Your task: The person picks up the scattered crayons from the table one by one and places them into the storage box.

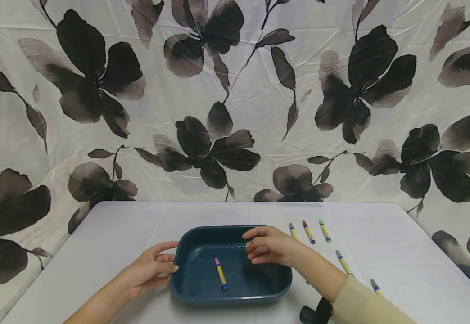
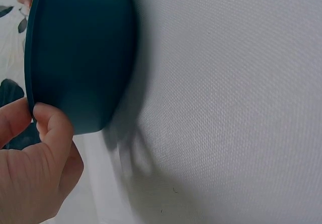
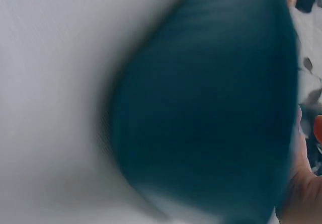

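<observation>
A dark teal rectangular tub (image 1: pixel 235 299) stands on the white table. My left hand (image 1: pixel 150 272) grips its left rim; in the left wrist view, that hand (image 2: pixel 37 166) has its thumb and a finger at the edge of the tub (image 2: pixel 83 58). A yellow and purple crayon (image 1: pixel 220 274) with a pink tip lies inside the tub. My right hand (image 1: pixel 270 246) hovers over the tub's right part, fingers loosely bent with nothing visible between them. The right wrist view is blurred, mostly filled by the tub's outer wall (image 3: pixel 206 98), with part of the hand (image 3: pixel 304 194) at lower right.
Right of the tub lie several crayons: one with a teal-green tip (image 1: pixel 292 230), a red one (image 1: pixel 309 232), a green one (image 1: pixel 324 230), a blue-grey one (image 1: pixel 345 263) and a grey one (image 1: pixel 375 287). A black cylindrical object (image 1: pixel 308 314) shows beside the right sleeve. Floral cloth (image 1: pixel 235 90) hangs behind.
</observation>
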Motion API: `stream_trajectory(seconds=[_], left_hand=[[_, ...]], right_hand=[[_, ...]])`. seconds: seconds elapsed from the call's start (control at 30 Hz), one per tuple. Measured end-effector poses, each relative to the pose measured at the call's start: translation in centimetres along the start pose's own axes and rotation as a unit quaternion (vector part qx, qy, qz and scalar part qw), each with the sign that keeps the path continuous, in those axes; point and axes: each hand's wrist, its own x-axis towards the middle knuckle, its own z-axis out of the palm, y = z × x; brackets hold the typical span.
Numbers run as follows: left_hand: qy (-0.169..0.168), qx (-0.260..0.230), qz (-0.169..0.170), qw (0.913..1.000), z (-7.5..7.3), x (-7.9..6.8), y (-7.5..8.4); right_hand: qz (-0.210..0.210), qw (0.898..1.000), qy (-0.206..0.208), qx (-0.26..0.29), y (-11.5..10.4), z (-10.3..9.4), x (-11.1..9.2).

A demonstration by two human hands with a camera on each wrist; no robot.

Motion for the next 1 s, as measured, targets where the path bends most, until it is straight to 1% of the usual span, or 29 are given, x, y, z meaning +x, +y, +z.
stream_trajectory(seconds=[0.2,0.33,0.43,0.63,0.83,1.0], left_hand=[[0.004,-0.001,-0.004,1.0000,0.0,0.0,0.1],[0.005,-0.002,-0.008,1.0000,0.1,0.0,0.1],[0.004,-0.006,-0.009,0.9999,0.1,0.0,0.1],[0.006,-0.011,-0.011,0.9999,0.1,0.1,0.0],[0.008,-0.005,-0.007,0.9999,0.1,0.1,0.0],[0.003,-0.009,-0.005,0.9999,0.0,0.1,0.0]], right_hand=[[-0.014,1.000,0.003,-0.011,-1.3,-1.9,-0.9],[-0.016,1.000,0.012,-0.017,-1.8,-3.1,-1.4],[-0.016,0.999,0.025,-0.019,-2.1,-4.0,-1.8],[-0.026,0.998,0.043,-0.024,-2.3,-6.2,-2.4],[-0.030,0.997,0.064,-0.012,-2.2,-8.6,-2.9],[-0.029,0.997,0.076,-0.010,-2.6,-10.0,-3.5]])
